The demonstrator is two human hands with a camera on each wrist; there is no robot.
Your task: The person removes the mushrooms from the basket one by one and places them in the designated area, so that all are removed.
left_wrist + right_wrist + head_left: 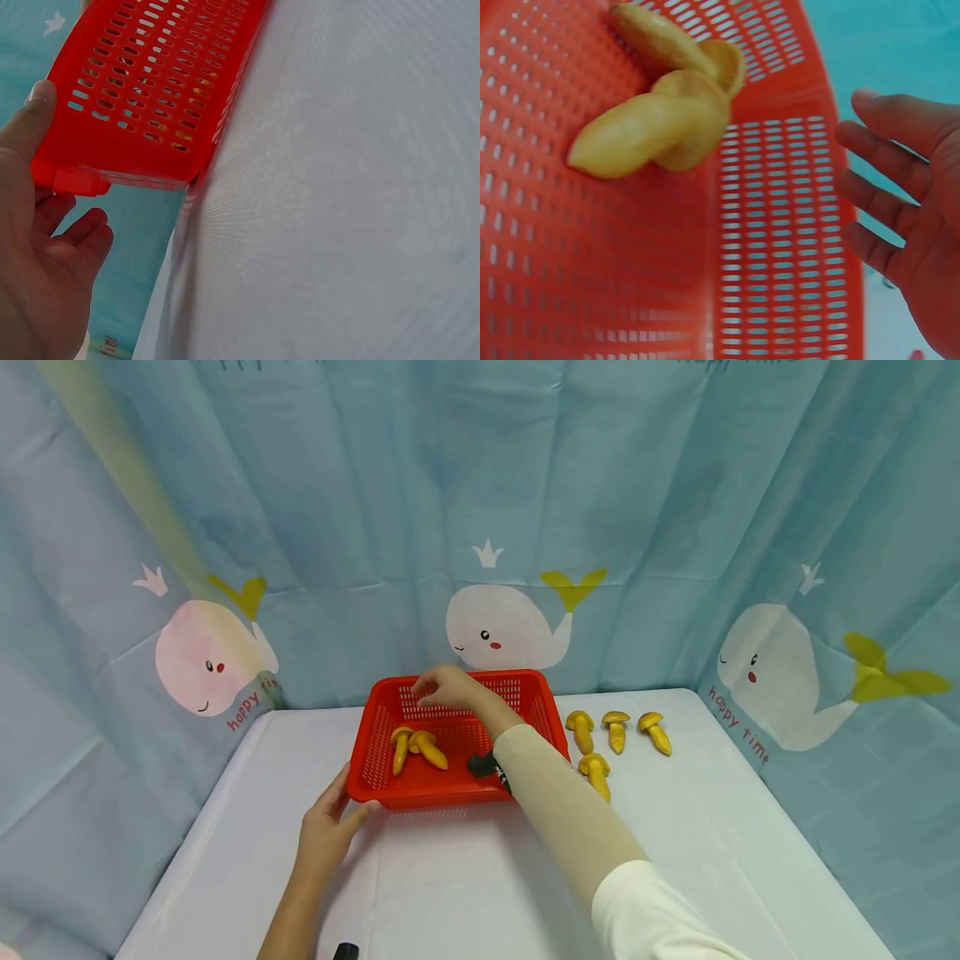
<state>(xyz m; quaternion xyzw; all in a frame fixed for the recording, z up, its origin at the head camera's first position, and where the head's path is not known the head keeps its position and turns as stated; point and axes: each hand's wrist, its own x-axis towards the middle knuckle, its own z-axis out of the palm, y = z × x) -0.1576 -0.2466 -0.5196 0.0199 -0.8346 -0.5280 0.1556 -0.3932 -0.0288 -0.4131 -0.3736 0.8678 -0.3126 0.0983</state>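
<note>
My left hand (327, 828) grips the near left corner of a red plastic basket (450, 796), its thumb against the rim. In the left wrist view that thumb (37, 109) lies on the basket's edge, with the other fingers under the rim. Over the basket's far part is my right hand (450, 687), holding nothing, its fingers (881, 150) spread and loosely bent near the rim in the right wrist view. Two yellow mushrooms lie in the basket's left half: one upright-lying mushroom (401, 752) and a slanted mushroom (429, 749), their caps close together.
Several more yellow mushrooms (616, 731) lie on the white tablecloth (720, 827) right of the basket. A blue curtain (360, 527) with whale prints hangs behind and at both sides. A small black object (346, 952) shows at the bottom edge by the left forearm.
</note>
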